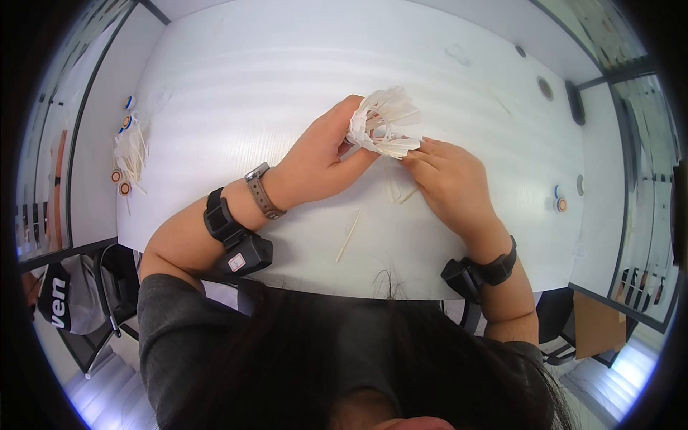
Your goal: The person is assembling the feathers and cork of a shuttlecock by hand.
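A white, translucent, pleated bundle with thin pale sticks (394,107) is held above the middle of the table, fanned out like a flower. My left hand (312,158) is closed around its left side and base, thumb toward me. At the lower right edge of the bundle, the fingers of my right hand (451,179) are pressed together on the rim. The base inside my left palm is hidden. Below the hands, a loose pale stick (348,236) lies on the white table (301,244), and a shorter stick piece (408,195) rests near my right fingers.
On the left edge of the table lies a pile of white strips and sticks (131,154), with several small round rolls (125,188) around it. More small rolls (560,205) stand at the right. Low panels (115,143) border the table. A grey bag (72,297) is at lower left.
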The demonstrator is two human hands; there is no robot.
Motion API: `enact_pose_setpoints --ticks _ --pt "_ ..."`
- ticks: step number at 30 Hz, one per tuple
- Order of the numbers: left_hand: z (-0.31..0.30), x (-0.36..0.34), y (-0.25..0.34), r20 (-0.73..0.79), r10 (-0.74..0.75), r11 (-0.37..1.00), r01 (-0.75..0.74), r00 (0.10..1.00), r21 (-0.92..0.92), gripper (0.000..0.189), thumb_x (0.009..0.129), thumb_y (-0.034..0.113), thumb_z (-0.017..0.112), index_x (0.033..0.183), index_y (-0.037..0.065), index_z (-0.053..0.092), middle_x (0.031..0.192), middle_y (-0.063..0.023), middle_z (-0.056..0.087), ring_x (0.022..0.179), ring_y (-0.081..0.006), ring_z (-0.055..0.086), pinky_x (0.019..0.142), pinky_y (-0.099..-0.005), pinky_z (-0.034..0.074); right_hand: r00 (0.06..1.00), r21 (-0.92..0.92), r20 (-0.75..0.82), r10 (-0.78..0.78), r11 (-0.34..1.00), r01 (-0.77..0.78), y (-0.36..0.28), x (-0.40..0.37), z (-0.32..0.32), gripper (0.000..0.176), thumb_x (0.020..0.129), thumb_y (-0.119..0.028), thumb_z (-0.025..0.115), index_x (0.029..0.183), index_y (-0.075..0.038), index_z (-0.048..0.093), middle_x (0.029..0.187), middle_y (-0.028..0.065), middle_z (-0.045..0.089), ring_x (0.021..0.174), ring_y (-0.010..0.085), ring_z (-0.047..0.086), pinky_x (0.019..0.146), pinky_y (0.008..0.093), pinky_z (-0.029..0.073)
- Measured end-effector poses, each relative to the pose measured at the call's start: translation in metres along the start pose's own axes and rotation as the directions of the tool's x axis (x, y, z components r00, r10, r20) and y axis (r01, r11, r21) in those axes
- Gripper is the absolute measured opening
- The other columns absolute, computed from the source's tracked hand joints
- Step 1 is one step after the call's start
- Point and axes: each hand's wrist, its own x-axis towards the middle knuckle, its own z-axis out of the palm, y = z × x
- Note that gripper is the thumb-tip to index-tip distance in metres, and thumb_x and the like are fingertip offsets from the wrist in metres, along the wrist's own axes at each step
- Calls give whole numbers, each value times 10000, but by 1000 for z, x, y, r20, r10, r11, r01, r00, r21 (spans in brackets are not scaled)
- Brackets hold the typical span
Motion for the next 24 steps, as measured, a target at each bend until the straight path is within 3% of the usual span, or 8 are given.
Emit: enact_pose_setpoints --ticks 3,11,17,19,21,24 --pt "-2 -1 0 2 -20 998 20 1000 67 327 905 88 620 1206 13 518 981 -67 571 803 -130 528 709 -271 459 999 -10 -47 -6 1000 6 0 0 2 222 818 -78 609 1023 -38 684 1014 70 729 1011 225 694 840 347 564" --pt "-1 0 -2 -4 52 998 -52 999 35 287 899 78 621 1168 25 535 980 -71 566 817 -141 528 720 -280 459 995 72 -51 81 994 -77 -1 -2 2 266 800 -50 610 1055 -65 684 1007 76 727 921 237 706 715 325 574" --pt "-1 0 -3 -6 59 998 -59 998 37 302 890 75 628 1175 29 538 989 -68 569 820 -138 527 717 -279 456 974 229 -133 185 962 -151 -1 0 4 322 809 62 610 1097 -65 680 1056 97 720 909 228 715 779 312 584" --pt "-1 1 -6 -1 61 997 -60 998 46 311 879 93 649 1165 29 546 993 -68 573 827 -132 529 708 -275 454 914 563 -111 390 783 -266 -6 2 3 328 828 110 598 1111 -37 675 1082 110 710 951 215 714 825 296 583" --pt "-1 1 -4 -13 110 989 -109 994 100 310 864 102 666 1152 36 571 981 -56 581 812 -128 531 698 -276 455 833 828 62 549 438 -351 -11 1 -6 357 865 146 587 1199 25 618 1192 160 655 1050 235 690 899 290 571" --pt "-7 3 6 87 82 975 -98 993 197 292 855 90 696 1134 50 620 1003 -36 639 878 -143 588 772 -294 486 786 940 213 580 99 -328 -7 1 -12 419 866 123 609 1273 47 547 1281 202 592 1075 276 681 905 299 569"
